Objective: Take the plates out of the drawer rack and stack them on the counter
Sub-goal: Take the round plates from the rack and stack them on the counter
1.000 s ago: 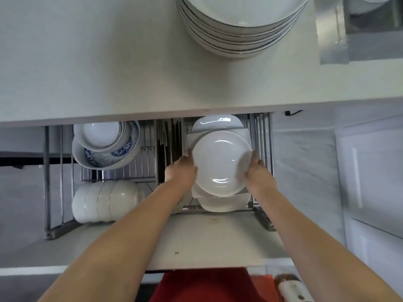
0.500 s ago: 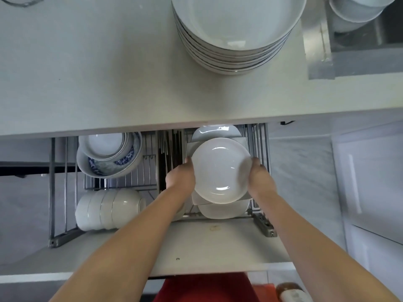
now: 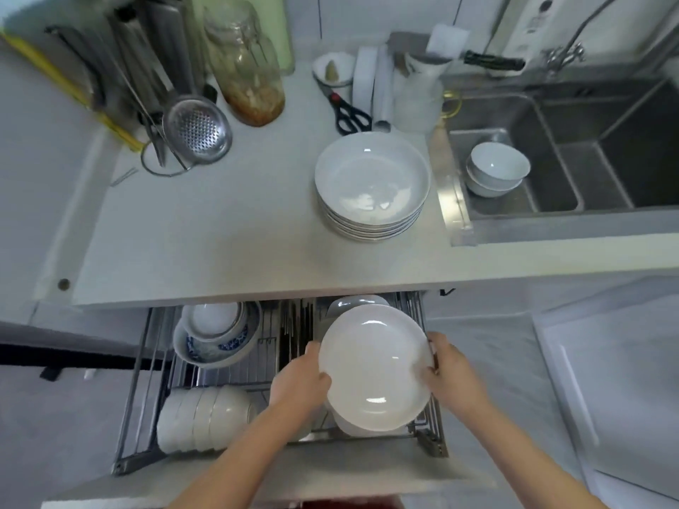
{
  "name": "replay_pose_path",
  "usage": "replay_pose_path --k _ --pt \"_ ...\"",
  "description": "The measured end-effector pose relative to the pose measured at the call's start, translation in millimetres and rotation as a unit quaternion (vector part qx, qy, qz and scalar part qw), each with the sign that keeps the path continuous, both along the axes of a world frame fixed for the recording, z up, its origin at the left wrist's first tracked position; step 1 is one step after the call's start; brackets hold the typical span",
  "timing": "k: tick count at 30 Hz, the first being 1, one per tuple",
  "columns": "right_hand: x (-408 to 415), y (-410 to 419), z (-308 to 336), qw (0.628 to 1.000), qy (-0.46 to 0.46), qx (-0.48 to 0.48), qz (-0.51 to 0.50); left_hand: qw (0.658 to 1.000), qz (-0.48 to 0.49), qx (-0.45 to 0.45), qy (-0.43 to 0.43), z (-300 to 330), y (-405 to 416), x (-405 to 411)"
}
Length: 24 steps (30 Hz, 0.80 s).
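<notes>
- white plate [image 3: 374,365] is gripped at opposite rims by left hand [image 3: 299,385] and right hand [image 3: 450,376], and held over the drawer rack [image 3: 430,435].
- stack [image 3: 371,185] is set on the worktop [image 3: 220,229].
- risk: rim could be clipped on the worktop edge during lift; a slip is likely with a smooth glaze.

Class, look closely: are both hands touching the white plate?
Touching. The head view shows the left hand and right hand gripping opposite edges of the plate.
</notes>
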State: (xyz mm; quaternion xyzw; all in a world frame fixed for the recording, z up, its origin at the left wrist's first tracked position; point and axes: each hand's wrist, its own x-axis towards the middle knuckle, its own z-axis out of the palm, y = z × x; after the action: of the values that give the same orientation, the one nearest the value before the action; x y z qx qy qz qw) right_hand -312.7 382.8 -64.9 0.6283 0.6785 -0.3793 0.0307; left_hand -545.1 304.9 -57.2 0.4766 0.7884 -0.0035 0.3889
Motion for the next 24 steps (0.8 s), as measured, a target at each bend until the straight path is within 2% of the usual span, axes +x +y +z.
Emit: replay_pose_path --k 7,14,21,24 --pt "3 2 62 0.997 0.06 0.055 -0.006 0.997 0.0 0.08 -0.009 63 8 -13" --pt "-15 47 124 0.98 0.15 0.129 -0.027 0.983 0.022 0.182 -0.006 128 53 -36" --pt "-38 113 171 0.971 0.141 0.194 -0.007 0.97 0.008 0.242 0.0 175 118 -55" --pt "-47 143 179 0.972 0.124 0.2 -0.006 0.97 0.011 0.242 0.015 186 149 -60"
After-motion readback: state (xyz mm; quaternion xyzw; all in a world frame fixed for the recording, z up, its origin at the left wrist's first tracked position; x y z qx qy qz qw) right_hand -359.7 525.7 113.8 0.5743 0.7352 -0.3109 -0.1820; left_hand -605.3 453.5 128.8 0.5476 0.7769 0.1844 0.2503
